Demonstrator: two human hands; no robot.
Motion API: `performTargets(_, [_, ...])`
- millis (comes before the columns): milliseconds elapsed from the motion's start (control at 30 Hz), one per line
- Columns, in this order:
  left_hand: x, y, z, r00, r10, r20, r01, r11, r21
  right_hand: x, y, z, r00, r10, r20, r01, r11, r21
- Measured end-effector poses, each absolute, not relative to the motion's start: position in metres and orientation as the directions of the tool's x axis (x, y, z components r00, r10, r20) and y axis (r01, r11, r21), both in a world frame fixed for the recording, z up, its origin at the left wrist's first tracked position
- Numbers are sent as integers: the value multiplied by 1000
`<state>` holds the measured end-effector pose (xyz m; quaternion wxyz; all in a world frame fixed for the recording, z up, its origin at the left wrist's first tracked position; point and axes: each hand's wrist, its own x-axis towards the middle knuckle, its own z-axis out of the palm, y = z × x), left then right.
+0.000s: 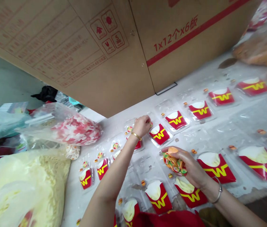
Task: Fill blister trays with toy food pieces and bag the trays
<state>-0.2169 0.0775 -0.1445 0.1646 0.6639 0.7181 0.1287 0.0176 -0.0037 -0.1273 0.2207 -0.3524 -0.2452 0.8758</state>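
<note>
Red fries pouches [159, 134] sit in clear packs [168, 106] across a white table [111, 125] in the head camera's view, lined up in slanting rows, apparently so each stays within reach. The right hand [191, 164], above the row nearer the table's front edge, curls around a handful of toy pizzas [174, 163], seemingly a ready supply. The left hand [143, 125] stretches to the farther row, fingers bent close together beside a small round piece [150, 124]; whether it grips that piece cannot be told. Round pieces lie in packs to its left; packs to its right show toy burgers [163, 114]. A carton [124, 72] stands behind, and bulging bags [53, 176] crowd the table's left edge.
</note>
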Motion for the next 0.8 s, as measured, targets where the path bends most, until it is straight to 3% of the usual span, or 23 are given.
performTargets(133, [-212,75,-145,-9,1000,-18,977,13,211,14,-3,-126,-658,529,-536,-174,-799,-575])
performTargets(233, [-210,72,-141,10,998,-64,984,1,180,12,-3,-121,-666,520,-534,-158,-799,-580])
performTargets(300, [-205,67,-131,-2,999,-53,961,16,275,12,-2,-118,-669,521,-530,-158,-797,-583])
performTargets(367, [-196,57,-116,32,997,-66,868,5,497,13,-1,-118,-675,524,-519,-154,-789,-595])
performTargets(467, [-178,38,-90,294,943,-155,585,-49,809,16,4,-122,-662,560,-499,-153,-752,-641])
performTargets(567, [-164,30,-78,439,867,-233,432,24,902,18,9,-125,-648,590,-481,-152,-719,-678])
performTargets(667, [-159,50,-88,249,943,-220,468,82,880,21,14,-124,-637,592,-494,-141,-720,-680])
performTargets(800, [-163,109,-116,-37,997,75,673,-30,739,31,19,-119,-589,614,-525,-201,-741,-641])
